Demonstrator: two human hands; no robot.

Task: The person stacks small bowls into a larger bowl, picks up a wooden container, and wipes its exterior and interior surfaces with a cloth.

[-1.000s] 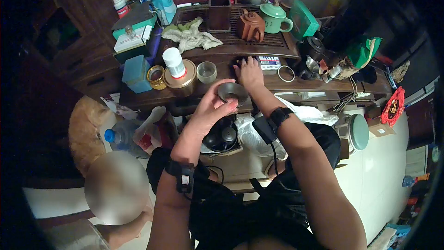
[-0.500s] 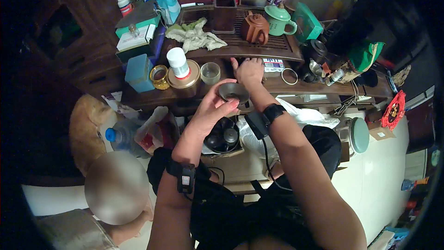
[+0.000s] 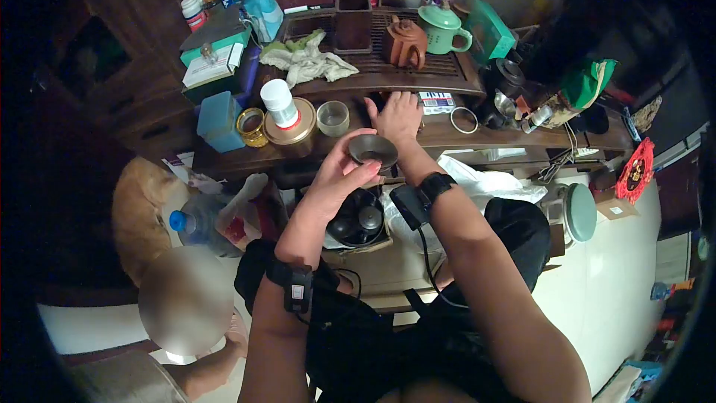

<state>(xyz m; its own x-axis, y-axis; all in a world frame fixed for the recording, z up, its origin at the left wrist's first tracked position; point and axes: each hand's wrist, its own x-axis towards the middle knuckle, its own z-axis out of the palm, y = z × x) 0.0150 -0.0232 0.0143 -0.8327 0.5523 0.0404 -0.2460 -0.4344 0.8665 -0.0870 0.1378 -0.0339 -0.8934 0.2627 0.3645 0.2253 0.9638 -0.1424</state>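
Observation:
A small dark bowl point(image 3: 373, 150) is held in my left hand point(image 3: 341, 177), thumb at its near side and fingers behind it, above the front edge of the wooden table point(image 3: 224, 157). My right hand point(image 3: 399, 117) lies palm down on the table just beyond the bowl, with its fingers spread. Beside its fingers is a small white and blue pack point(image 3: 437, 102), and a thin ring point(image 3: 464, 120) lies further right. A clear glass cup point(image 3: 333, 118) stands left of my right hand. Whether anything is under that palm is hidden.
Behind are a tea tray point(image 3: 447, 71) with a brown teapot point(image 3: 405, 43), a green lidded cup point(image 3: 441, 30) and a cloth point(image 3: 313, 62). A white bottle point(image 3: 279, 103) tops a round tin. Below left are a cat point(image 3: 138, 213) and another person's arm point(image 3: 216, 366).
The view has shifted slightly, so the table items appear a little further left and up. Both hands keep nearly the same pose, and the bowl is still in my left hand.

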